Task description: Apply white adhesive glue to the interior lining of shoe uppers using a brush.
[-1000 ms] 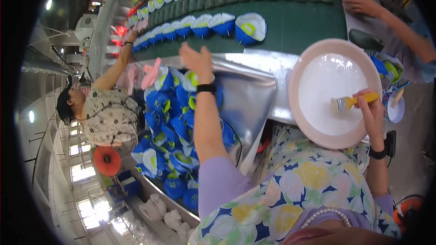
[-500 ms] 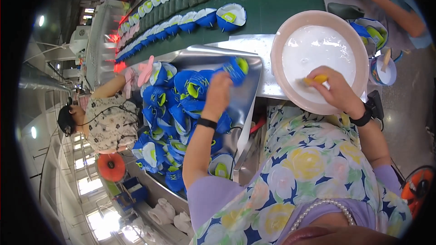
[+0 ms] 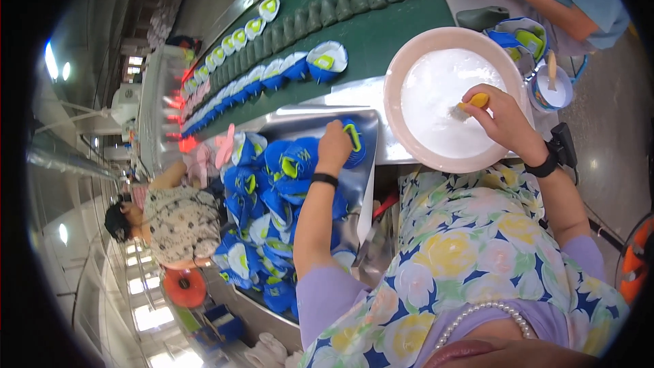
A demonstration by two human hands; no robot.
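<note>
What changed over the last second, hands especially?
Left hand: was empty near the belt's edge; has come back toward the body and now holds a blue shoe upper over the metal tray. Right hand: moved in from the basin's right rim to over the white liquid.

Unchanged: right hand's hold on the yellow-handled brush; uppers in rows on the green belt.

A co-worker [image 3: 182, 221] in a dark cap is just above the orange fan [image 3: 184, 287]; well above it stands a red-glowing machine [image 3: 162, 85]. Bright windows [image 3: 148, 317] show below-left of the fan; a blue crate [image 3: 226, 324] and white bundles [image 3: 268, 350], below-right.
</note>
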